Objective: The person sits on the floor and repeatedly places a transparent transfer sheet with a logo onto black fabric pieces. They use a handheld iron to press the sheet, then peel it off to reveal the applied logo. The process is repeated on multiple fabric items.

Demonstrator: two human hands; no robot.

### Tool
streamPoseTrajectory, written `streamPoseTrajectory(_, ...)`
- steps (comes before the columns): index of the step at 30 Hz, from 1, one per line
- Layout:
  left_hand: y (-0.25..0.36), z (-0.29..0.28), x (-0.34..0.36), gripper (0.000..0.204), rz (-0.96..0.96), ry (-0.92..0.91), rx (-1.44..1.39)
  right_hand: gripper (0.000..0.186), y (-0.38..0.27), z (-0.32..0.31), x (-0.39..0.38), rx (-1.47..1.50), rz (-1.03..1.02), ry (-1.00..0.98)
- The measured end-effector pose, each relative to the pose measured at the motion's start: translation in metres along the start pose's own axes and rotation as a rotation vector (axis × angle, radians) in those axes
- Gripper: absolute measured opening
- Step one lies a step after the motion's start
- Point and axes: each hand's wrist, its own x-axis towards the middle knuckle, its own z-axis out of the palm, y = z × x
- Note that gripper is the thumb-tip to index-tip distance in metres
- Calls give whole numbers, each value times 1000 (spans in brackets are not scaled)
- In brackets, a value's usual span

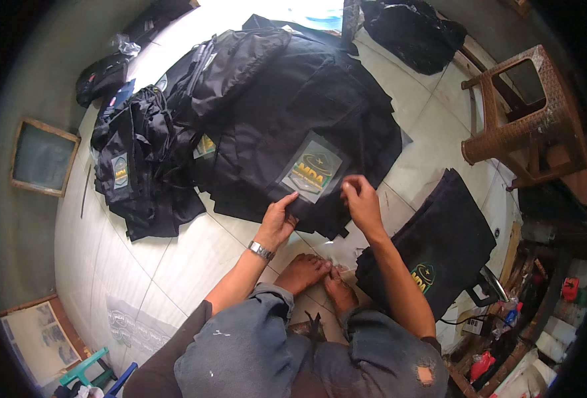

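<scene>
A clear film sheet (332, 147) with a green and yellow printed emblem is in front of me, above a broad stack of black fabric pieces (260, 156). My left hand (278, 224), with a metal watch on its wrist, pinches the sheet's lower left corner between thumb and fingers. By the sheet's right edge is my right hand (363, 204), its fingers curled together; what they hold, if anything, is hidden. Right of my knees lies a second black fabric pile (433, 232) with the same emblem on its top piece.
Crumpled black fabric items (144, 152) are heaped at the left. A brown plastic stool (525, 113) stands at the right, near a cluttered shelf (532, 318). Beside the right pile is a black-handled appliance (486, 288) with a cord. Printed film (137, 325) lies on the tiles.
</scene>
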Motion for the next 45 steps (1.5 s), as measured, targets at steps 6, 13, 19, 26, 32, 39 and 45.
streamPoseTrajectory(6,-5,-1,-2,18,13,40,67,39,18,13,62,-21,96,-162)
streamPoseTrajectory(13,-11,2,-1,19,49,40,134,48,13,15,50,82,310,-280)
streamPoseTrajectory(19,-16,11,-3,22,70,35,168,46,38,7,50,75,381,-515)
streamPoseTrajectory(26,-19,11,-3,25,92,19,164,42,18,-1,42,208,529,-513)
streamPoseTrajectory(32,-23,11,-1,27,115,52,152,50,32,1,39,208,589,-557)
streamPoseTrajectory(39,-25,12,-1,29,140,23,151,61,24,-1,30,241,643,-630)
streamPoseTrajectory(45,-28,15,-1,28,144,10,136,60,17,1,11,352,808,-697)
